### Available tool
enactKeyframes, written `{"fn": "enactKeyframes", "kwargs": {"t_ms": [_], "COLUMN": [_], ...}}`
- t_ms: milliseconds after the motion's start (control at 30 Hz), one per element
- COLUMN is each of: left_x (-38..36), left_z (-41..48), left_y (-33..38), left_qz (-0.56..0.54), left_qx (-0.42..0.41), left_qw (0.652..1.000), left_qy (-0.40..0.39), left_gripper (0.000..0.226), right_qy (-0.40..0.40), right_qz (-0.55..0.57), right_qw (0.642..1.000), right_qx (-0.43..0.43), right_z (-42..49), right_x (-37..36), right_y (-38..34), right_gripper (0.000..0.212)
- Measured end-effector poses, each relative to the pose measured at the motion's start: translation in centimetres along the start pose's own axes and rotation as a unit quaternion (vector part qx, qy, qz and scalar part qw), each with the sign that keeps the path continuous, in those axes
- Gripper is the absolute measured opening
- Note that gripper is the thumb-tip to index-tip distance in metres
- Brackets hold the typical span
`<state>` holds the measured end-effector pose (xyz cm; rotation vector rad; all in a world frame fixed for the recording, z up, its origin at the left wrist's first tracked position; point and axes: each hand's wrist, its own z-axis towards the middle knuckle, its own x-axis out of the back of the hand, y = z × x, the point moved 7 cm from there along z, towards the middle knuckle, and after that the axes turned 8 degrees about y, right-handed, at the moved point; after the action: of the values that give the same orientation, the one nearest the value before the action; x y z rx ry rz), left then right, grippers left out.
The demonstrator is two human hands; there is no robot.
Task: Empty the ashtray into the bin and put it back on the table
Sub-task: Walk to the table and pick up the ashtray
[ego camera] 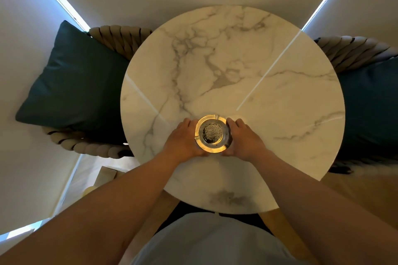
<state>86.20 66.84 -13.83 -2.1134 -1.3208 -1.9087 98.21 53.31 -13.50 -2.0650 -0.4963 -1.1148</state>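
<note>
A round glass ashtray (212,134) with a gold-lit rim and grey ash in its bowl is over the round white marble table (232,71), near its front middle. My left hand (184,139) cups its left side and my right hand (244,139) cups its right side, fingers wrapped against the rim. Whether the ashtray rests on the marble or is just lifted cannot be told. No bin is in view.
A woven-rope chair with a dark teal cushion (73,84) stands left of the table, and a second such chair (366,84) stands on the right. Light walls lie behind. Wooden floor (361,196) shows at the front right.
</note>
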Motion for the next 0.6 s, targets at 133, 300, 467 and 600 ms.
{"fn": "enactKeyframes", "kwargs": {"t_ms": [133, 300, 467, 600], "left_x": [-0.2, -0.2, -0.4, -1.3], "left_z": [-2.1, -4.8, -7.6, -10.2], "left_y": [-0.6, -0.5, 0.1, 0.5], "left_qz": [0.003, 0.0, -0.012, -0.014], "left_qx": [-0.012, -0.028, -0.03, -0.015], "left_qw": [1.0, 1.0, 0.999, 1.0], "left_qy": [-0.005, 0.001, 0.013, 0.022], "left_gripper": [0.102, 0.097, 0.096, 0.1], "right_qy": [0.006, 0.014, 0.008, 0.003], "right_qz": [0.003, 0.002, 0.001, -0.006], "right_qw": [1.0, 1.0, 1.0, 1.0], "right_qx": [0.0, -0.004, 0.009, 0.03], "right_z": [-2.0, -4.8, -7.2, -9.4], "right_x": [-1.1, -1.7, -1.7, -2.1], "right_y": [-0.9, -1.5, -1.8, -1.8], "right_gripper": [0.112, 0.114, 0.116, 0.114]}}
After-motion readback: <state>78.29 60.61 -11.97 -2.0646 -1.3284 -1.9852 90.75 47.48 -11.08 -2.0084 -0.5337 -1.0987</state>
